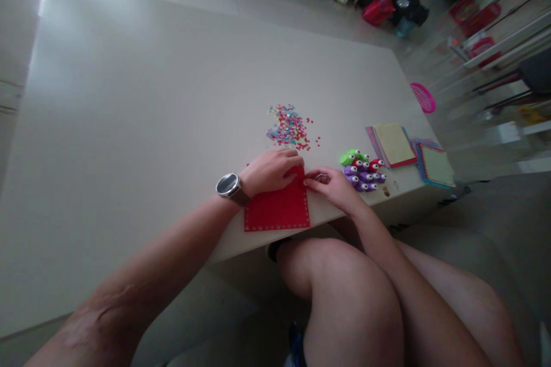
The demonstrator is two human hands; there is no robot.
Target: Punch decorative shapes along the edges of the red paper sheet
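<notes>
A square red paper card (278,209) lies near the table's front edge, with a row of small light marks along its border. My left hand (275,169), below a wristwatch, rests over the card's upper part. Its fingers are bent together at the top right corner, with the thumb on the card. At the card's right edge, my right hand (330,183) is closed, thumb and forefinger pinched on the paper. Just beyond the card is a pile of tiny coloured confetti pieces (289,127), some heart-like. What lies under my left palm is hidden.
Right of my right hand, several small purple, green and red pieces with white eye-like ends (365,171) sit in a cluster. Farther right lie a stack of coloured paper cards (394,143) and bordered cards (434,165). The white table (150,86) extends left; my knees are below its edge.
</notes>
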